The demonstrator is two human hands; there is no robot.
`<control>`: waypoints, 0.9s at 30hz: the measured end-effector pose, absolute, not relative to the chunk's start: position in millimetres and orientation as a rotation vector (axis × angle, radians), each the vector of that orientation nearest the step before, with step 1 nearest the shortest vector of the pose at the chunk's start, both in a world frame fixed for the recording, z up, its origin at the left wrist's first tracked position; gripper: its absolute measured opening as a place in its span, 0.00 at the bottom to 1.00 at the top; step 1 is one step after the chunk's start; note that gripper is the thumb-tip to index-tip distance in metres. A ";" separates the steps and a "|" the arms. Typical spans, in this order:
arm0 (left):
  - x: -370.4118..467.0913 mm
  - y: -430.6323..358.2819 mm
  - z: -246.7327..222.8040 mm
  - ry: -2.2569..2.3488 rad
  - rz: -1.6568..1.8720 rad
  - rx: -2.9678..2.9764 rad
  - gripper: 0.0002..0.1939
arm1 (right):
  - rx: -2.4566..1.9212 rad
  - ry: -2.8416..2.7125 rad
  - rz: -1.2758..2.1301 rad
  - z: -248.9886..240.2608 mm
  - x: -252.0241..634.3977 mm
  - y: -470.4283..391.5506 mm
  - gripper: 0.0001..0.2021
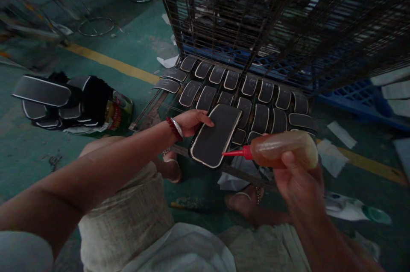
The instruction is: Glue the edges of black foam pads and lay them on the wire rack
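My left hand (191,121) holds a flat black insole piece (215,135) with a pale edge, tilted up in front of me. My right hand (296,178) grips a translucent squeeze bottle (282,149) of amber glue. Its red nozzle (235,153) touches the right edge of the held piece. Just beyond, several matching black pieces (253,92) lie in rows on a low wire tray (150,109) at the foot of a tall wire rack (288,16).
At left, a tin can (117,112) on the green floor carries a stack of more black pieces (48,97). A blue pallet (358,97) lies at right. Paper scraps (333,152) litter the floor, crossed by a yellow line (112,63). My sandalled feet (246,203) are below.
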State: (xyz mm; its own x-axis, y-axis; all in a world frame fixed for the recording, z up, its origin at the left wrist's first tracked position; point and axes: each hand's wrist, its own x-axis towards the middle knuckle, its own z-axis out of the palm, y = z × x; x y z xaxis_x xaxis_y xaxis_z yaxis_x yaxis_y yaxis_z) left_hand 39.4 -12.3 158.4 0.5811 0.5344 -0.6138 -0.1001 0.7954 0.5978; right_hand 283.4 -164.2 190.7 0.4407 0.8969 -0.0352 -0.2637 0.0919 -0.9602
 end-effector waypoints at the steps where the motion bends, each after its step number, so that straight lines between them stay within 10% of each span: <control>1: 39.3 -11.4 157.5 0.882 0.405 0.536 0.18 | -1.157 -0.691 0.963 190.8 283.4 -164.5 0.20; 27: 60.9 -11.4 173.8 1.074 0.768 0.243 0.18 | -1.158 -0.270 1.178 182.2 259.5 -156.8 0.17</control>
State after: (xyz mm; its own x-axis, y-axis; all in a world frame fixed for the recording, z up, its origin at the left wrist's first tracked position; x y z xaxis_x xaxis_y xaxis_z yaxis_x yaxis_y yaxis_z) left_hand 60.9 -11.4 173.8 0.2516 0.6692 -0.6992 -0.4456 0.7214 0.5302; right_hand 259.5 -156.8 182.2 0.4248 0.8231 -0.3768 -0.5775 -0.0741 -0.8130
